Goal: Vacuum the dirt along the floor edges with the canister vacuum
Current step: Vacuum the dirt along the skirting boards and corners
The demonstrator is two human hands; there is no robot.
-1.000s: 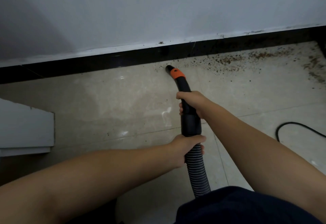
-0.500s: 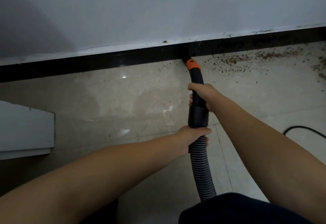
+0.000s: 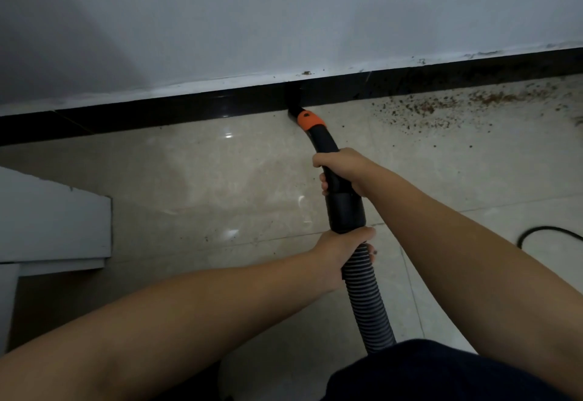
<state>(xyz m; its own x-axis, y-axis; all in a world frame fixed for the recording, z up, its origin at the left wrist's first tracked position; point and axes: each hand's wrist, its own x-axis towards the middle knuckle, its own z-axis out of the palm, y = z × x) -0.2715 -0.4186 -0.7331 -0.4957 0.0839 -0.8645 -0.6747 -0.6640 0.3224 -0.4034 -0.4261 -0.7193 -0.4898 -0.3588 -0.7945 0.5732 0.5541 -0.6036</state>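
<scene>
At the bottom of the wall (image 3: 284,15), the black tip of the vacuum nozzle (image 3: 295,109) touches the black baseboard (image 3: 189,107) where it meets the shiny floor (image 3: 220,179). An orange ring (image 3: 310,119) sits just behind the tip. The right hand (image 3: 345,170) is wrapped around the black handle (image 3: 328,154). The left hand (image 3: 342,247) grips the spot where the handle joins the ribbed gray hose (image 3: 369,306). Brown dirt (image 3: 426,110) lies along the floor edge to the right of the nozzle. A black cord (image 3: 542,230) curls on the floor at the far right. A white box shape (image 3: 53,220) sits at the left.
</scene>
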